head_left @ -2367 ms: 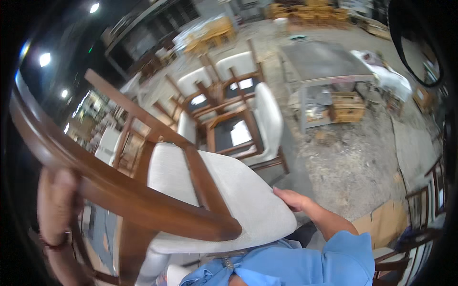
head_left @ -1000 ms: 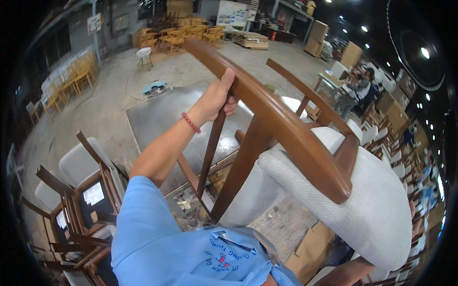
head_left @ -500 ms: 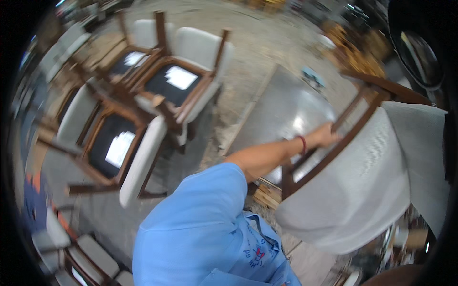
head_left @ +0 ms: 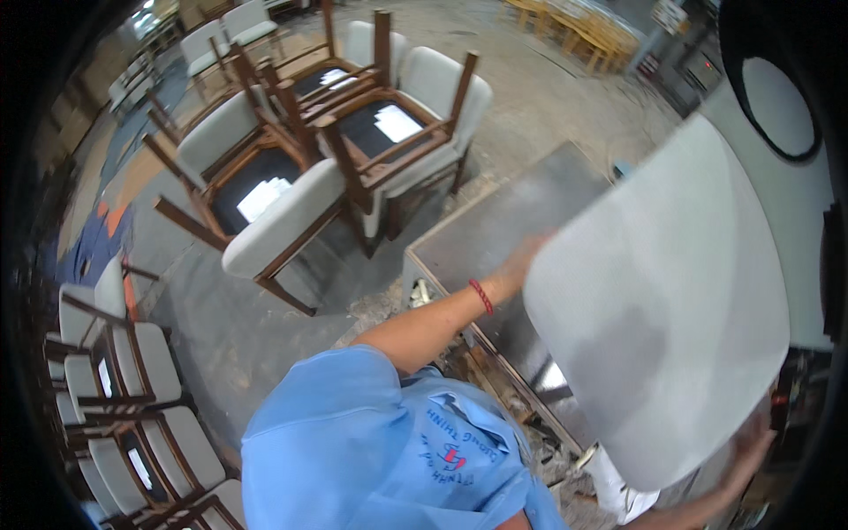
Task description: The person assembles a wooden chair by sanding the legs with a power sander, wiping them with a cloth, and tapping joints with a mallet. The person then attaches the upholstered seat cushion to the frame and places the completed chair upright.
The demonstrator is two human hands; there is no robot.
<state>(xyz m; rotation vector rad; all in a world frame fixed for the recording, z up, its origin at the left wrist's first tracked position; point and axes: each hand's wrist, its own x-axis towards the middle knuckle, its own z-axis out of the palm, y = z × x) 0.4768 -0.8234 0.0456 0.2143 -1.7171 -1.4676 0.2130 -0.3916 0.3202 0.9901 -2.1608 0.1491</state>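
A light-grey upholstered chair fills the right side, tilted over a metal-topped table. Its padded back faces me and hides most of its wooden frame. My left hand, below a red wrist band, holds the chair at its left edge, the fingers hidden behind the padding. At the chair's lower right edge, my right hand grips it from beneath, slightly blurred. A darker smudge, perhaps a shadow, shows on the grey cloth.
Upturned chairs with brown legs and white papers under their seats are stacked at the left. More chairs stand in rows at the lower left. Yellow wooden pieces lie far back. White cloth or plastic hangs by the table's near edge.
The chair has turned and risen, so its wooden rails no longer show and its padding faces me. My left hand has moved left, partly behind it. My right hand has come into view.
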